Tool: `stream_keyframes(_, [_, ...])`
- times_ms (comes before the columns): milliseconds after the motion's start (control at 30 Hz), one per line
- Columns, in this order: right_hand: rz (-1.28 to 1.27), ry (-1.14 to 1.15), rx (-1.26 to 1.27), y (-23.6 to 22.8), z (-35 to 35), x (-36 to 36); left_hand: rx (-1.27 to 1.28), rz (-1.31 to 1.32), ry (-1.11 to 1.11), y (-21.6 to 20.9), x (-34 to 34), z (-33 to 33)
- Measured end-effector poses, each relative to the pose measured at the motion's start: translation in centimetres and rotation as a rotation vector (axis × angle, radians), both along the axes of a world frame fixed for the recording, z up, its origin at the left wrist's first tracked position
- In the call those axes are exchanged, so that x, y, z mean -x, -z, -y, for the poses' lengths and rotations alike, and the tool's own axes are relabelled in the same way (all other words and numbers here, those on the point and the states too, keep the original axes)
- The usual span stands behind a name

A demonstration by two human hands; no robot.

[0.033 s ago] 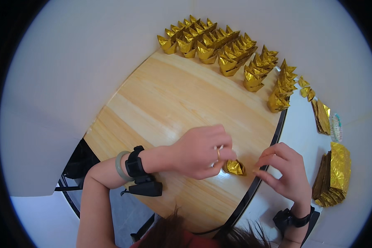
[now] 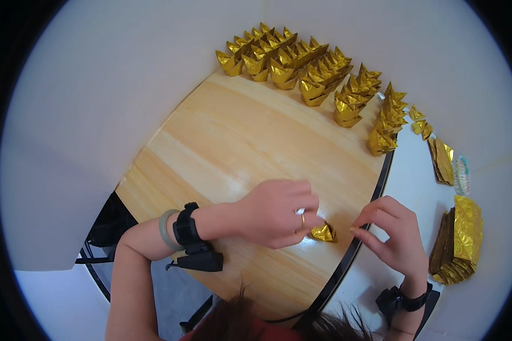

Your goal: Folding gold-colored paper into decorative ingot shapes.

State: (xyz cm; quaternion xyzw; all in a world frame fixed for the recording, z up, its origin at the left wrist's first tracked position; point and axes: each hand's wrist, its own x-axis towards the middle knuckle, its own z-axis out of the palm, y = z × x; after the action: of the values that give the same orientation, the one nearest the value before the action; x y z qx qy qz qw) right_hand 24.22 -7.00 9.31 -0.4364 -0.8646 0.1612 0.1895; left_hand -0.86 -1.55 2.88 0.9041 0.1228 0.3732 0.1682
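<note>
on the pale wood-grain tabletop (image 2: 210,125), near its black edge (image 2: 343,267), sits the small folded piece of shiny gold foil paper (image 2: 325,233), partly hidden by our left hand (image 2: 276,215). that hand has its back upward and fingers curled; their tips are mostly hidden, so we cannot tell whether they grip the piece. our right hand (image 2: 389,230) is apart from it, thumb and forefinger narrowed with nothing visible between; we cannot tell whether the tips meet. we judge the piece very light, a little slick and easily dented, stiffened by its creases, so a gentle hold along the folded edges should suit it. 6 rows of pointed, boat-shaped gold foil paper pieces (image 2: 314,91) stand at the far side, crinkled and glossy; flat gold foil paper sheets (image 2: 466,227) lie stacked at the right.
</note>
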Motion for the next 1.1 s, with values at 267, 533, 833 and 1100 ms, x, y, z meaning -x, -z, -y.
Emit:
stream_keyframes(267, [-0.134,0.093,0.077,2.2,-1.3,-0.2,-0.218,-0.248,-0.165,0.7,0.0,0.0])
stream_keyframes(533, [-0.111,0.071,0.203,4.6,-1.6,0.1,-0.004,-0.028,-0.969,-1.0,8.1,-10.2])
stream_keyframes(833, [-0.139,0.035,0.148,5.5,-1.8,0.3,0.035,-0.218,-1.23,0.5,13.3,-16.5])
stream_keyframes(1100, [-0.151,0.051,0.172,5.4,-1.8,0.3,0.0,-0.247,-1.213,1.9,13.1,-18.8])
